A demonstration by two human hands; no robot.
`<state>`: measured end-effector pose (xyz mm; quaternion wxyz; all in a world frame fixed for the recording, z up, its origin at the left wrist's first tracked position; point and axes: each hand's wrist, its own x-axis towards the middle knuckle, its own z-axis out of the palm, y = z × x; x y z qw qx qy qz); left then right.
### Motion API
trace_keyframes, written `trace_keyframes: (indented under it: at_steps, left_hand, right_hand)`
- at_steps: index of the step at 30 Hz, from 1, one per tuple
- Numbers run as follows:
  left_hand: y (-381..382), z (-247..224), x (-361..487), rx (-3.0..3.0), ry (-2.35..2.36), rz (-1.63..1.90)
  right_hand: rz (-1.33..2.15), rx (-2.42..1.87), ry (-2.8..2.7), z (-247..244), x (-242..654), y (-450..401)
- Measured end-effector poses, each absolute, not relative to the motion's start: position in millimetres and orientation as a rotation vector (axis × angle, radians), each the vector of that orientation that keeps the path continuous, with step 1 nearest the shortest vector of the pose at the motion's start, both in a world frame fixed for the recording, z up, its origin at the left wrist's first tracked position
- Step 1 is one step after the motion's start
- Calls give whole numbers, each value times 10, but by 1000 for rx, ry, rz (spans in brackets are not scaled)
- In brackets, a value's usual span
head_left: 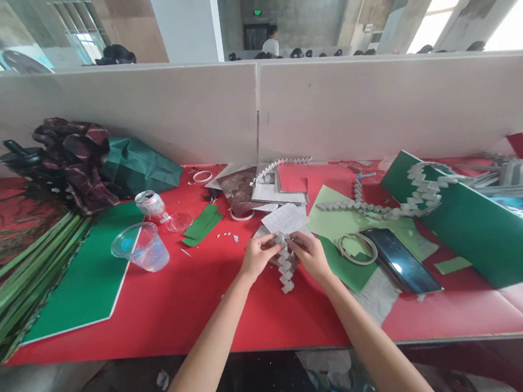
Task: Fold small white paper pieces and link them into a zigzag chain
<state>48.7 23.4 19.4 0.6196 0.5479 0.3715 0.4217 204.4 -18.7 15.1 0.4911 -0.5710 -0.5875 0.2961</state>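
Note:
A zigzag chain of folded grey-white paper (286,272) hangs down from between my two hands, over the red table top. My left hand (261,254) pinches the chain's upper end from the left, thumb and fingertips pressed together. On the other side my right hand (310,253) grips the same end with its fingertips. Just beyond the fingers lies a white printed paper sheet (285,218). Small paper scraps (235,238) are scattered left of my left hand. A longer folded-paper chain (386,212) stretches across the green sheets at right and over a green board.
A plastic cup (148,253), a can (150,205) and green paper strips (203,224) stand or lie at left, beside long green leaves (25,279). At right are a phone (405,261), a tape roll (357,250) and a propped green board (492,232). A pale partition (374,107) closes the back.

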Motion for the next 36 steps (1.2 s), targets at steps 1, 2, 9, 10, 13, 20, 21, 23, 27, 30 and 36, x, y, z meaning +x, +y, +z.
trace_keyframes:
  at_steps: [1, 2, 9, 10, 13, 20, 21, 23, 27, 30, 36]
  left_hand:
    - [237, 192, 484, 1265, 853, 970]
    - [241, 189, 482, 1269, 850, 974]
    - [255, 163, 474, 1200, 825, 970]
    - [257, 165, 473, 1172, 822, 962]
    - [260, 173, 470, 1116, 810, 944]
    - [247, 188, 474, 1081, 830, 889]
    - [245, 188, 474, 1077, 841, 875]
    - [244, 185, 473, 1061, 842, 867]
    - [264, 162, 470, 934, 804, 901]
    - [293, 123, 465, 793, 786, 902]
    - [312, 53, 460, 699, 659, 815]
  right_hand:
    - [725, -1381, -1428, 151, 2045, -186]
    - [732, -1375, -1428, 151, 2046, -185]
    - [808, -1340, -1412, 141, 2035, -178]
    - [805, -1339, -1422, 141, 2031, -177]
    - [787, -1347, -1437, 145, 2021, -178]
    - [790, -1339, -1371, 142, 2033, -185]
    - [791, -1343, -1360, 143, 2033, -185]
    - [795, -1353, -1358, 149, 2029, -187]
    - [779, -1310, -1348, 194, 2008, -196]
    - [793, -1252, -1306, 229, 1997, -197]
    - [807, -1186, -1332, 241, 2000, -199]
